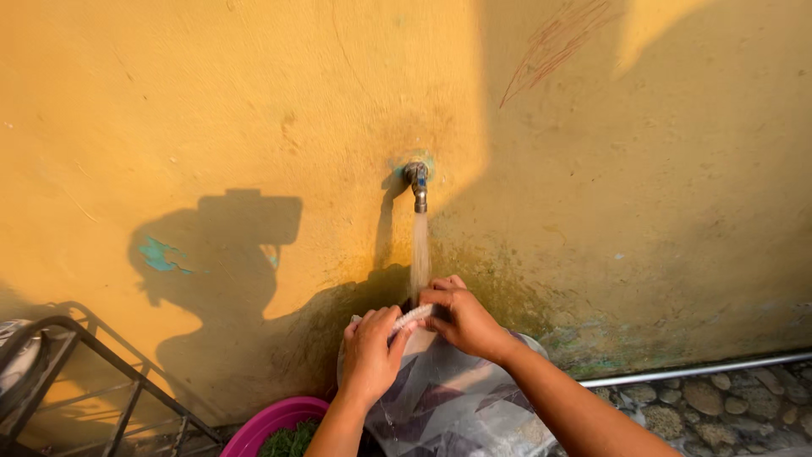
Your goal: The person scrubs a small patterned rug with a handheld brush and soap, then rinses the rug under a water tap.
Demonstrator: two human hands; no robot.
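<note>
**Both hands hold a bunched cloth under the running tap**

The left hand (370,351) is closed around the near end of a twisted bunch of cloth (413,317), fingers curled over it. The right hand (461,320) grips the far end, thumb and fingers pinched tight, and sits a little higher and closer to the wall than the left. The bunched part runs between the two hands, its long axis slanting up from the left hand toward the right. The rest of the cloth, pale with grey and purple patches, hangs down wet below both hands (448,398).

Below and to the left of the left forearm is the rim of a pink basin (269,423) with something green inside. Further left stands a dark metal rack (101,364).

Straight above the hands, a stream of water (419,254) falls onto the cloth just beside the right hand's fingers. It comes from a metal tap (418,182) set in the yellow wall (211,110). To the right of the right forearm, a metal pipe (694,370) runs along the wall's foot above round stones (710,398).
</note>
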